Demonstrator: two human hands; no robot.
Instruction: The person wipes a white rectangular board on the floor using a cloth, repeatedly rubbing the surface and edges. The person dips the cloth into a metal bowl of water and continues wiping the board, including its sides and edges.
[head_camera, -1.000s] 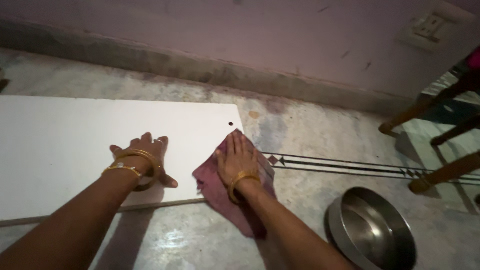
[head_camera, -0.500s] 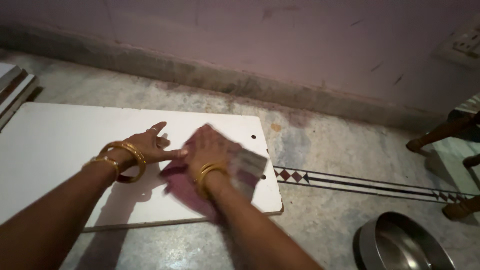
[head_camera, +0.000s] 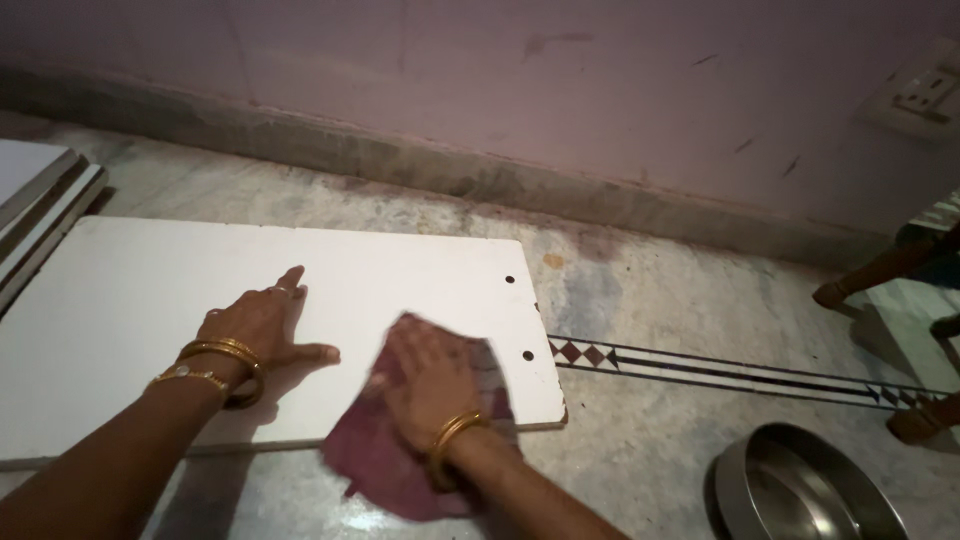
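White board (head_camera: 200, 290) lying flat on the grey floor (head_camera: 640, 440), two small holes near its right edge. Left hand (head_camera: 255, 325), fingers spread, pressed flat on the board. Right hand (head_camera: 430, 375), fingers flat and unclenched, pressing a maroon cloth (head_camera: 385, 465) over the board's near edge, partly on the floor. Steel bowl (head_camera: 800, 490) at lower right; white wall socket (head_camera: 925, 90), square, at upper right

A steel bowl (head_camera: 805, 485) sits on the stone floor (head_camera: 660, 290) at lower right. Wooden furniture legs (head_camera: 870, 272) stand near the pink wall (head_camera: 500, 80), which carries a socket (head_camera: 925, 92).
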